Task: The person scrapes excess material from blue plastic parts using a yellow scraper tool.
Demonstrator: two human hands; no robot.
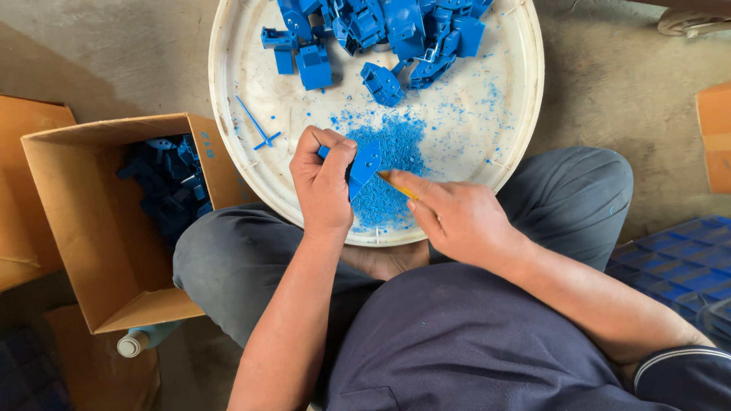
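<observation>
Left hand [323,183] grips blue part [364,167], tool-holding right hand [455,217] alongside.

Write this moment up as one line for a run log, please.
left hand: holds blue plastic part | right hand: holds yellow-handled tool at part | below: blue shavings on round white tray | left: cardboard box

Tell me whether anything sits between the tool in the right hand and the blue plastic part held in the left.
Nothing visible does. The left hand grips the flat blue plastic part over the round white tray, and the yellow-handled tool in the right hand already meets the part's edge.
</observation>
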